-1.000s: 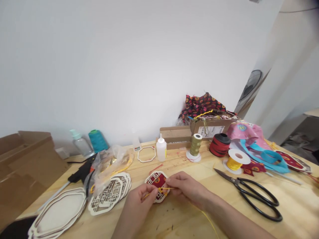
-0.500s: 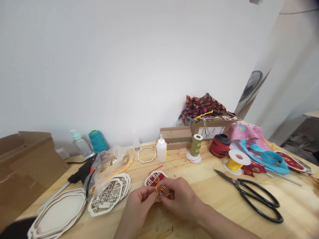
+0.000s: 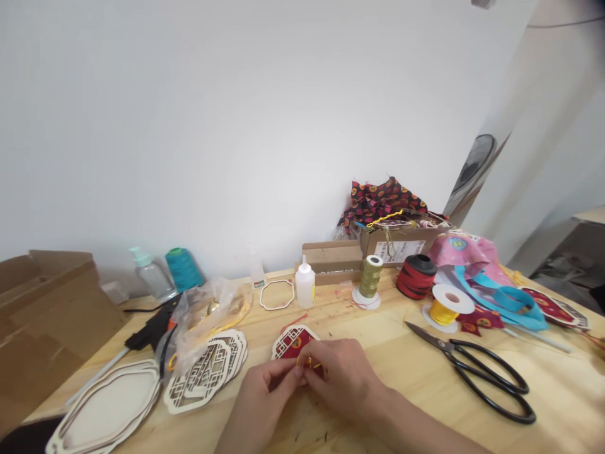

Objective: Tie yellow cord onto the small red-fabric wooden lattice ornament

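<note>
Both my hands meet at the lower middle of the view, over a red fabric ornament with a pale wooden lattice frame. A yellow cord runs between the fingers. My left hand is closed, its thumb and forefinger pinching the cord. My right hand is curled shut on the same cord, its fingertips almost touching the left ones. The lower part of the ornament is hidden beneath my hands. A red thread shows at its upper edge.
Black-handled scissors lie at the right. Behind them stand a yellow cord spool, a red thread spool and a green one. A glue bottle stands in the centre. Wooden lattice pieces and a cardboard box are at left.
My fingertips have drawn closer together, and the loop of yellow cord between them looks smaller. The view has shifted slightly; the things on the table stay put.
</note>
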Tool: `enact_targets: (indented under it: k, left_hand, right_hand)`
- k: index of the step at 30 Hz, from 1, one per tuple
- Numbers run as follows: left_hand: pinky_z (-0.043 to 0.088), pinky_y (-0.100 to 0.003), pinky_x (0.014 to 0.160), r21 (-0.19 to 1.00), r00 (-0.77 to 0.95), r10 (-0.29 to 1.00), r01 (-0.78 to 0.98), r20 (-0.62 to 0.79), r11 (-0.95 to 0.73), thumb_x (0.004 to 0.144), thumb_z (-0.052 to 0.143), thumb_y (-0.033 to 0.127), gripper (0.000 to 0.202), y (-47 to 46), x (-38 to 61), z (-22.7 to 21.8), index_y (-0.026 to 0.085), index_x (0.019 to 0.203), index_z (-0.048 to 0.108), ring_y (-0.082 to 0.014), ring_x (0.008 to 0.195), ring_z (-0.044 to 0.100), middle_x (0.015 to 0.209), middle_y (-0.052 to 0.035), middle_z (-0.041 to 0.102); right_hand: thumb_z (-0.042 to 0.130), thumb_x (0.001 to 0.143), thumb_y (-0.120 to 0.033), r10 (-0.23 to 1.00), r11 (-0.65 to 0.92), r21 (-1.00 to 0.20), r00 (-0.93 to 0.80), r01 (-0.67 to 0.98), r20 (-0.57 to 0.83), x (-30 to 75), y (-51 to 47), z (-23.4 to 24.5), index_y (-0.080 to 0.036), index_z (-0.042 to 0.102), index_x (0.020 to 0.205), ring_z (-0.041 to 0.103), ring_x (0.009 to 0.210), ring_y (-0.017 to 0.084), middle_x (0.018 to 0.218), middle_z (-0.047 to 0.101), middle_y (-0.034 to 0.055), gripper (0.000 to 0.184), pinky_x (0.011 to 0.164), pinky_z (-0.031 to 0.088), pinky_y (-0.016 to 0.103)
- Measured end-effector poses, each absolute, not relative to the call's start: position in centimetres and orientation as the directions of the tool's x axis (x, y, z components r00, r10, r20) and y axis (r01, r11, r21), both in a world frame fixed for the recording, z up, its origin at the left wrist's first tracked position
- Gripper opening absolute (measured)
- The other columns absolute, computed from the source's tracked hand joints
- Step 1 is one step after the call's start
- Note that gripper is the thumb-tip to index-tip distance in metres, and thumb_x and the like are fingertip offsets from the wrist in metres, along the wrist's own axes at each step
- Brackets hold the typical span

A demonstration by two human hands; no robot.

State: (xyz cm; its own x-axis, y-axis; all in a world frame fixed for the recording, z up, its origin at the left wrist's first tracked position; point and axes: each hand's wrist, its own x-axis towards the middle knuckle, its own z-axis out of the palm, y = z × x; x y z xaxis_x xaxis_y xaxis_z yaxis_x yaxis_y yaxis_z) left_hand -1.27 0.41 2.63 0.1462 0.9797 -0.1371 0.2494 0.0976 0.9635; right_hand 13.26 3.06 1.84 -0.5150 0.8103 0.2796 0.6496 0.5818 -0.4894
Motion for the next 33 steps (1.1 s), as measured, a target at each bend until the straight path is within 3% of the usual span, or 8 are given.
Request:
enact_targets:
  k: [6,15,20,24,28,33]
  left_hand:
    - [0.042,-0.024,0.066,0.956,0.18,0.973,0.277,-0.147,0.094,0.073,0.049,0.034,0.027,0.47,-1.43,2.86,0.02,0.086,0.067,-0.0215,0.076,0.058,0.074,0.0001,0.07]
    - [0.044,-0.026,0.07,0.971,0.048,0.989,0.202,-0.137,0.125,0.068,0.055,0.028,0.018,0.5,-1.38,2.98,0.019,0.077,0.067,-0.0211,0.078,0.06,0.077,-0.0022,0.07]
    - [0.046,-0.022,0.062,0.993,-0.04,0.994,0.047,-0.105,0.107,0.064,0.06,0.024,0.008,0.51,-1.21,2.51,0.019,0.071,0.057,-0.0168,0.068,0.061,0.066,0.0005,0.068]
    - [0.045,-0.019,0.06,0.995,-0.036,0.997,0.062,-0.073,0.075,0.067,0.058,0.021,0.01,0.46,-1.17,2.53,0.021,0.074,0.052,-0.0145,0.069,0.06,0.068,0.002,0.066]
    - [0.045,-0.02,0.062,0.995,-0.003,0.998,0.079,-0.065,0.065,0.068,0.057,0.021,0.011,0.33,-1.17,2.69,0.021,0.076,0.049,-0.0142,0.071,0.06,0.069,0.0026,0.065]
    - [0.044,-0.021,0.061,0.992,-0.001,0.997,0.099,-0.078,0.077,0.067,0.057,0.024,0.015,0.3,-1.09,2.82,0.022,0.078,0.047,-0.0141,0.065,0.06,0.065,0.0032,0.066]
  right_hand:
    - [0.048,0.072,-0.021,0.81,0.581,-0.489,-0.521,0.65,0.271,13.35,3.08,1.98,-0.023,0.056,0.074,0.056,0.059,0.011,0.067,0.064,-0.0028,0.009,0.052,0.033,0.017]
    - [0.047,0.073,-0.019,0.78,0.624,-0.475,-0.53,0.62,0.332,13.28,3.16,1.87,-0.022,0.055,0.072,0.053,0.057,0.011,0.066,0.061,-0.0016,0.008,0.051,0.03,0.018]
    - [0.047,0.071,-0.017,0.778,0.627,-0.463,-0.532,0.626,0.335,13.21,3.15,1.9,-0.021,0.055,0.072,0.052,0.057,0.011,0.066,0.06,-0.0019,0.009,0.049,0.028,0.019]
    - [0.046,0.07,-0.016,0.78,0.625,-0.471,-0.533,0.622,0.33,13.18,3.01,2.13,-0.022,0.057,0.075,0.052,0.059,0.012,0.068,0.061,-0.0009,0.014,0.051,0.029,0.02]
    - [0.044,0.071,-0.014,0.793,0.6,-0.566,-0.515,0.566,0.326,13.2,2.83,2.6,-0.021,0.06,0.078,0.051,0.062,0.012,0.068,0.059,0.0,0.018,0.055,0.032,0.02]
    - [0.052,0.071,-0.02,0.884,0.414,-0.808,-0.396,0.419,0.247,12.87,2.98,2.21,-0.022,0.065,0.076,0.049,0.065,0.011,0.069,0.053,0.0,0.014,0.053,0.034,0.019]
